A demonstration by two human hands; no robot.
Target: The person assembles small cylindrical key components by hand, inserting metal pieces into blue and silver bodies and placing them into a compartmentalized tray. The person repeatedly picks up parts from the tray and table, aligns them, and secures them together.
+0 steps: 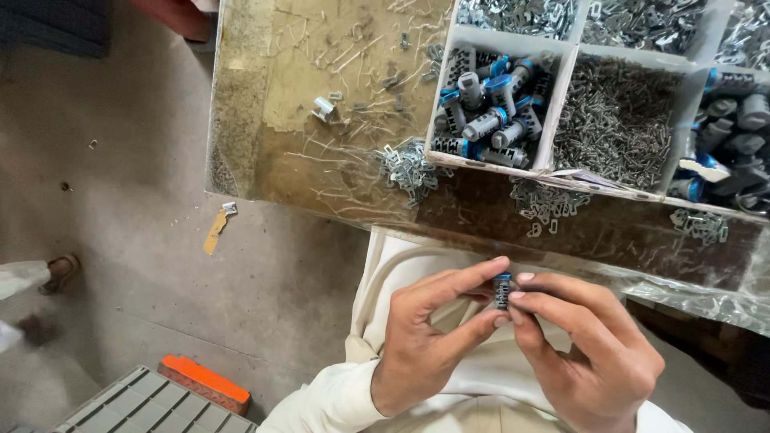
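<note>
Both of my hands meet low in the head view, in front of my pale garment. My left hand (425,337) and my right hand (589,345) pinch one small grey cylinder part with a blue band (503,290) between fingertips and thumbs. It sits just below the near edge of the workbench (337,64). On the bench a white divided tray (561,88) holds more grey and blue cylinders (485,108) in one compartment and a heap of small metal pins (613,120) in the one beside it.
Small metal clips (409,168) lie in loose piles along the bench's near side. More cylinders (734,128) fill a tray compartment at the right. On the concrete floor are an orange block (204,383) and a grey crate (140,405). Another person's foot (56,271) shows at the left.
</note>
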